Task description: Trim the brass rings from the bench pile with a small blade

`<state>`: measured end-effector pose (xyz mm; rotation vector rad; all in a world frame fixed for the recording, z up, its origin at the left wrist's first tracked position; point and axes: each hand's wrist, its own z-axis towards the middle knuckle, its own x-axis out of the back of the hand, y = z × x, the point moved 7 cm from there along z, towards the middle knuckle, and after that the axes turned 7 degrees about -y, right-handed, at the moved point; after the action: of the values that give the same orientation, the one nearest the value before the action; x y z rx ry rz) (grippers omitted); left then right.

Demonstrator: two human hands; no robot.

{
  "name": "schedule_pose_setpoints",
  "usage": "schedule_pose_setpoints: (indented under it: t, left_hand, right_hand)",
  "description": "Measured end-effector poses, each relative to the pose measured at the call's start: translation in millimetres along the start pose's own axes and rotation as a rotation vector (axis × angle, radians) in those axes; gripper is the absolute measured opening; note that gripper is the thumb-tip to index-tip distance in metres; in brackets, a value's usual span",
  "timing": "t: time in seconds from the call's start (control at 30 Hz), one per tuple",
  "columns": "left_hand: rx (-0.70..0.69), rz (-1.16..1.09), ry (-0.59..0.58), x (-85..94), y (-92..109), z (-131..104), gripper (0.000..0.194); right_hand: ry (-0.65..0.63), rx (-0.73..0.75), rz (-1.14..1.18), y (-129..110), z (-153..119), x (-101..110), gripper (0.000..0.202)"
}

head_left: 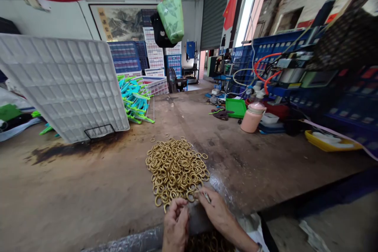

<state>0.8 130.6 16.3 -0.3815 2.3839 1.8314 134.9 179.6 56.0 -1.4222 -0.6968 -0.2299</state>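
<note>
A heap of brass-coloured rings point(177, 165) lies on the brown table in front of me. At the heap's near edge my left hand point(177, 222) is closed, thumb against curled fingers; whatever it may hold is hidden. My right hand point(218, 210) is closed around a slim metal tool point(207, 197), mostly covered by the fingers, so its kind does not show. Its fingertips are beside a loose ring point(190, 196) at the heap's lower right. Below the table edge, under my wrists, more rings point(209, 242) show in shadow.
A white ribbed panel point(65, 86) stands tilted on a wire stand at left, with green and blue plastic pieces point(137, 100) behind it. At right are a pink bottle point(253, 117), a green tray point(235, 107), a yellow tray point(332, 141) and a machine with orange hoses point(291, 73).
</note>
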Motion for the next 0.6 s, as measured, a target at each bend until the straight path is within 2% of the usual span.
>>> schedule_pose_setpoints:
  t: [0.07,0.13,0.27,0.37,0.47,0.6]
  left_hand:
    - [-0.154,0.209,0.005,0.7,11,2,0.029]
    - [-0.287,0.381,-0.043,-4.0,20,0,0.023]
    - [-0.529,0.521,-0.185,-13.1,30,-5,0.022]
    - [-0.685,0.605,-0.257,-13.5,33,-6,0.019]
    - [-0.778,0.691,-0.305,-13.7,35,-6,0.016]
    - [-0.744,0.686,-0.290,-15.1,35,-5,0.019]
  right_hand:
    - [-0.061,-0.039,0.147,5,-1,-8,0.029]
    - [-0.110,-0.100,0.276,13,-2,-19,0.028]
    - [-0.116,-0.250,0.468,27,-5,-32,0.028]
    - [-0.119,-0.324,0.597,23,-11,-34,0.030]
    - [-0.164,-0.362,0.732,11,-18,-33,0.030]
    - [-0.202,-0.403,0.785,4,-22,-32,0.034]
